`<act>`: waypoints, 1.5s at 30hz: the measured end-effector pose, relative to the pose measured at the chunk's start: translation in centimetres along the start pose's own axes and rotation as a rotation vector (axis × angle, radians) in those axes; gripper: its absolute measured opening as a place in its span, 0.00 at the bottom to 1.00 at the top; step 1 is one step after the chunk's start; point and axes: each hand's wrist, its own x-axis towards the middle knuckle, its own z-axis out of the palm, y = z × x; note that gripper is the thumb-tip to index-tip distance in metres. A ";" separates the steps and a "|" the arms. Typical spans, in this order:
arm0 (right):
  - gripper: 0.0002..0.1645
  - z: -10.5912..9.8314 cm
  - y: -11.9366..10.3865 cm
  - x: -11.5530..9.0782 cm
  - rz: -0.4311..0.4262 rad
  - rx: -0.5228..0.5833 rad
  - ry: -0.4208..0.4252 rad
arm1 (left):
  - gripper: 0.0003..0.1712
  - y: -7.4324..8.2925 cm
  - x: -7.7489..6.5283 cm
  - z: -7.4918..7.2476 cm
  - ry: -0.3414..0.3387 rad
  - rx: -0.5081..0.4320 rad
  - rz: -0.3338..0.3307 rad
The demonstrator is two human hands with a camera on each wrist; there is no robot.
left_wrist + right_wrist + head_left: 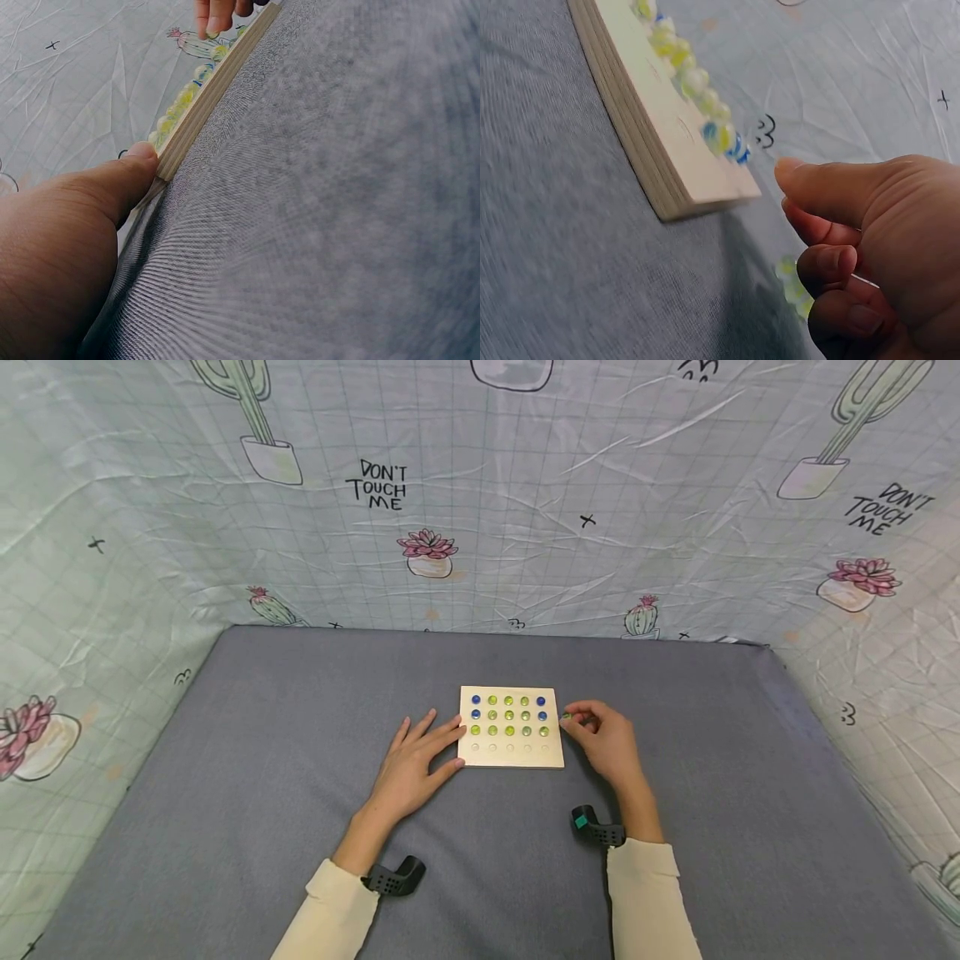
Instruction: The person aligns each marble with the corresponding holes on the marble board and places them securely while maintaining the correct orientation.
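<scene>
A pale wooden board [517, 758] lies on the cloth with blue and yellow-green glass marbles [509, 715] in its three back rows. Its front row shows bare hollows. My left hand [408, 772] has its fingers spread, with fingertips and thumb resting at the board's left edge. In the left wrist view the thumb [141, 154] presses the board's near corner. Just off the right edge, my right hand [607, 747] pinches a green marble [567, 716] between thumb and fingertips. The right wrist view hides that marble behind the thumb [810, 180].
More green marbles [789, 281] lie on the cloth beyond the right hand's curled fingers. Grey cloth [300, 693] covers the table. A cactus-print curtain [510, 493] rises behind it and along both sides. Black bands with cameras [397, 877] are worn on both wrists.
</scene>
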 end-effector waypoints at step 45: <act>0.08 3.9 -4.0 -0.6 -0.136 0.117 -0.135 | 0.29 -0.2 0.1 0.1 -0.008 0.019 -0.009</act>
